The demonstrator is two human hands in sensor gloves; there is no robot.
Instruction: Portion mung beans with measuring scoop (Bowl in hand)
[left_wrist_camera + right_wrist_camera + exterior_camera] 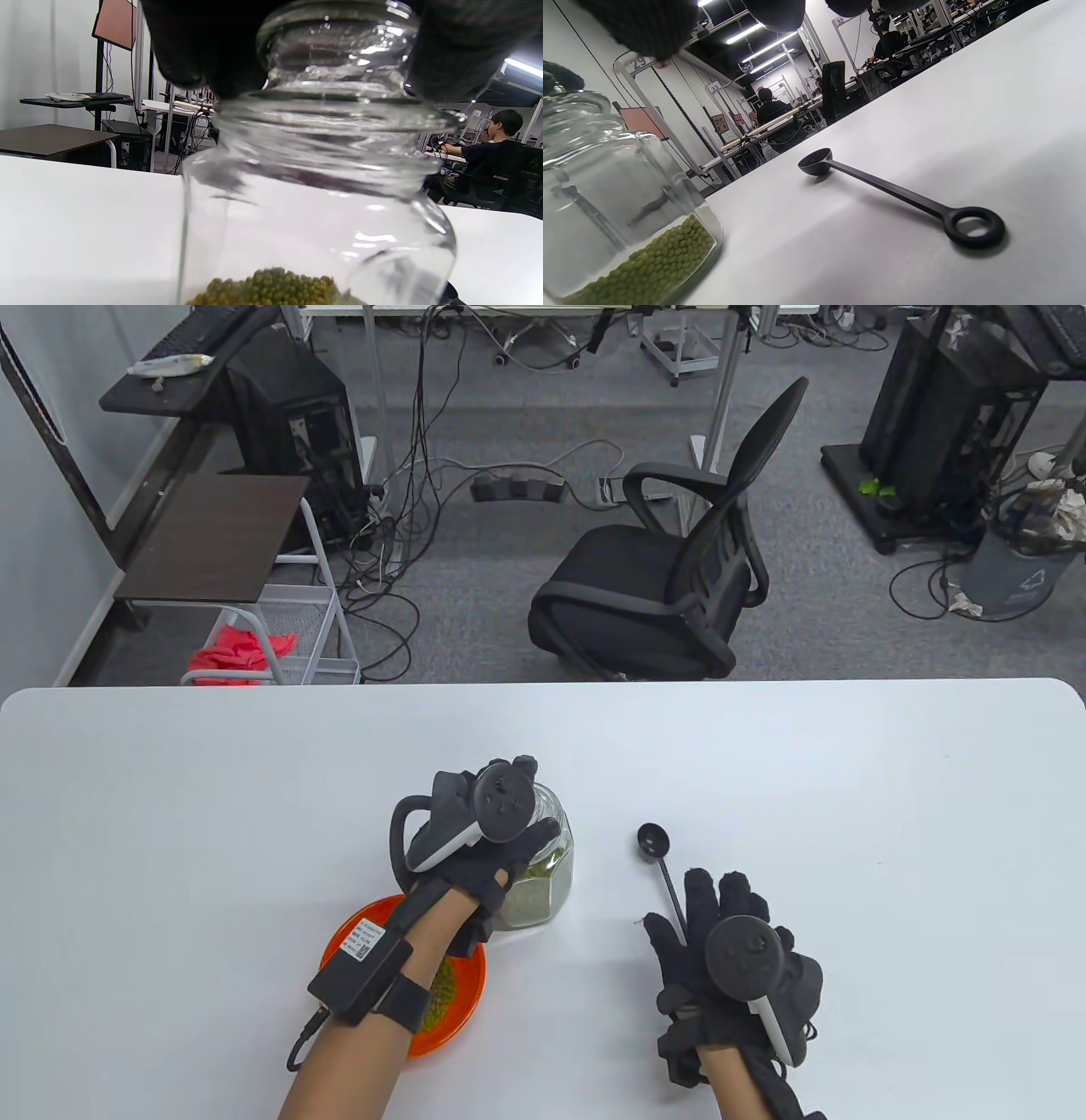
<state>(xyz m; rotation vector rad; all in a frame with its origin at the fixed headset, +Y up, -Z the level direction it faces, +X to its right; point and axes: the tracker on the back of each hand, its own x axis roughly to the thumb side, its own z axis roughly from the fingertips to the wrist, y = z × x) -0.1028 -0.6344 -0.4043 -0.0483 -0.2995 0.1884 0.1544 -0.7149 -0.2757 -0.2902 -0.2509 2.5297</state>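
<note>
left hand (pixel 484 848) grips the lid of the glass jar (pixel 543 882) of mung beans (pixel 271 288); right hand (pixel 721 942) hovers spread.
black measuring scoop (pixel 882 188) lies on the white tabletop (pixel 170 814) under the right fingers; orange bowl (pixel 462 1001) sits just beside the jar.

The table (pixel 764 780) is plain white. On it, the glass jar (pixel 314 186) is clear, with green mung beans (pixel 649 262) at its bottom. Near and left of it, the bowl (pixel 356 925) is orange. The measuring scoop (pixel 895 195) to the right is black. Both gloves, on the left hand (pixel 475 848) and right hand (pixel 730 959), are black.
</note>
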